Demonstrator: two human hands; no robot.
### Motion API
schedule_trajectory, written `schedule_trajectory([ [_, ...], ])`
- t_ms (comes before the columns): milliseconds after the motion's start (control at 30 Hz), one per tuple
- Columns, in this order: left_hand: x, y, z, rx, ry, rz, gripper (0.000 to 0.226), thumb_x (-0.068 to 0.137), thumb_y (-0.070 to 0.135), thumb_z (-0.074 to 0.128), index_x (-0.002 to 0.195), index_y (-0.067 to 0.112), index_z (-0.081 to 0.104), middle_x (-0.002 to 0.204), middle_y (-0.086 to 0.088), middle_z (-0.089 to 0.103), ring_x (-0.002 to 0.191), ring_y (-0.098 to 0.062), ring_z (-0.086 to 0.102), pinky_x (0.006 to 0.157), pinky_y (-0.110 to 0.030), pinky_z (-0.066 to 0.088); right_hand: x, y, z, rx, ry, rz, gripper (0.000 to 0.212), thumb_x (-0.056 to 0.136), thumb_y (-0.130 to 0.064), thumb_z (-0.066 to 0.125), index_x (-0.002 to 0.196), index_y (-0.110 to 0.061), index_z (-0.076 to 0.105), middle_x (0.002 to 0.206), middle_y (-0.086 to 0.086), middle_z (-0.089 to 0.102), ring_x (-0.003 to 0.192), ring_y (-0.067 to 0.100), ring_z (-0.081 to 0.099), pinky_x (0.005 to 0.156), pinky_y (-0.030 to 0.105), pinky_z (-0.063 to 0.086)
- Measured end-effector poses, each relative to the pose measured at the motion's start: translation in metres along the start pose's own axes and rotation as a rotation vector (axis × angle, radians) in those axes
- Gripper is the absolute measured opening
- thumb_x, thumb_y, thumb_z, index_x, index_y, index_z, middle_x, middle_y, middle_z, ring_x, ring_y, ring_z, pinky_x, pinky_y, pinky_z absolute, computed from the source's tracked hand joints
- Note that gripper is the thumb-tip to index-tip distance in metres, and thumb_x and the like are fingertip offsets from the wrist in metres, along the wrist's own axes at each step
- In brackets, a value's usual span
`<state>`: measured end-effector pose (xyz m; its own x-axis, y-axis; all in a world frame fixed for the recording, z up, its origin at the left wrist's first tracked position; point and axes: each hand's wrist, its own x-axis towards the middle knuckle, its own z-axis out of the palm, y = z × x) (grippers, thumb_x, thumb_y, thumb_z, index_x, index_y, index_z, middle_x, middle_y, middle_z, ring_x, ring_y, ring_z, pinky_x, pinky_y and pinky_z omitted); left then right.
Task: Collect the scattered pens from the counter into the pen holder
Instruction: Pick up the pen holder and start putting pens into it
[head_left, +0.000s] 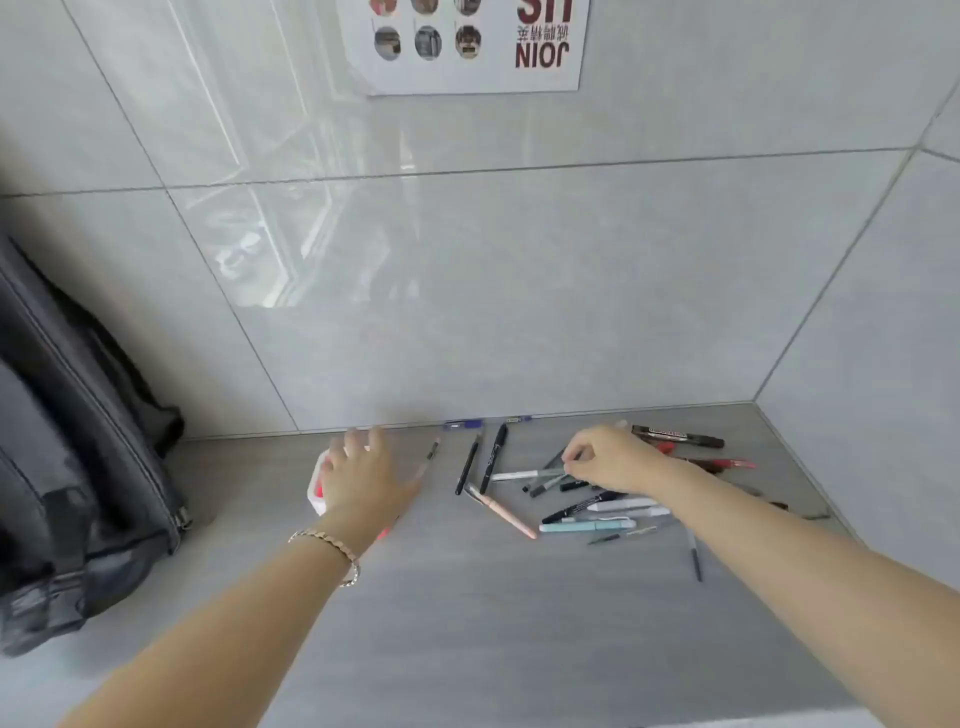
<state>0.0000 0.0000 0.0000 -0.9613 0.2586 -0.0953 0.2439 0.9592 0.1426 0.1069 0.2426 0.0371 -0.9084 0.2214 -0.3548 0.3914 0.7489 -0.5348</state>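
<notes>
Left hand (363, 478) covers holder (315, 486); poster (478, 47) reads "JOIN".

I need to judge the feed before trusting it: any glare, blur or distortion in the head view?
Head view: window glare streaks the glossy wall tiles; wide-angle bending curves the tile joints; left hand slightly motion-blurred, hiding most of the pen holder; pens reasonably sharp under soft light.

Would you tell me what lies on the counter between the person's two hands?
In the head view, between the left hand and right hand lie a clear pen and two black pens; the rest is bare counter.
</notes>
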Motion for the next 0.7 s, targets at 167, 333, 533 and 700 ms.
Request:
schedule_trajectory([
  [167, 0.023, -0.043, 0.026, -0.147, -0.033, -0.306, 0.100, 0.068, 0.061, 0.061, 0.139, 0.009, 0.013, 0.143, -0.021, 0.026, 0.131, -0.039, 0.026, 0.102, -0.045, 0.035, 0.027, -0.007, 0.021, 0.006, -0.034, 0.091, 0.021, 0.089, -0.024, 0.050, 0.102, -0.014, 0.065, 0.078, -0.012, 0.058, 0.096, 0.020, 0.060, 0.086, 0.031, 0.045],
  [333, 0.024, -0.059, 0.028, -0.481, -0.043, -0.314, 0.106, 0.065, 0.048, 0.073, 0.142, 0.008, 0.011, 0.136, -0.017, 0.036, 0.126, -0.037, 0.034, 0.098, -0.048, 0.038, 0.067, -0.023, 0.057, 0.081, 0.040, 0.187, 0.021, 0.087, -0.018, 0.051, 0.099, -0.010, 0.066, 0.107, 0.009, 0.068, 0.103, 0.025, 0.060, 0.089, 0.032, 0.046],
  [533, 0.007, -0.092, 0.010, -0.698, 0.002, -0.139, 0.090, 0.059, 0.034, 0.081, 0.133, 0.020, 0.031, 0.119, 0.008, 0.036, 0.117, -0.018, 0.039, 0.091, -0.031, 0.039, 0.132, -0.051, 0.100, 0.071, 0.112, 0.368, 0.030, 0.088, -0.020, 0.052, 0.064, -0.003, 0.053, 0.068, 0.012, 0.058, 0.087, 0.034, 0.059, 0.068, 0.033, 0.042],
  [700, 0.004, -0.116, 0.014, -0.659, 0.003, -0.075, 0.090, 0.058, 0.037, 0.080, 0.133, 0.021, 0.034, 0.117, 0.009, 0.040, 0.113, -0.016, 0.039, 0.095, -0.029, 0.038, 0.186, -0.058, 0.121, 0.088, 0.191, 0.467, 0.044, 0.086, -0.028, 0.055, 0.115, 0.002, 0.042, 0.106, 0.025, 0.062, 0.104, 0.039, 0.059, 0.081, 0.039, 0.048],
])
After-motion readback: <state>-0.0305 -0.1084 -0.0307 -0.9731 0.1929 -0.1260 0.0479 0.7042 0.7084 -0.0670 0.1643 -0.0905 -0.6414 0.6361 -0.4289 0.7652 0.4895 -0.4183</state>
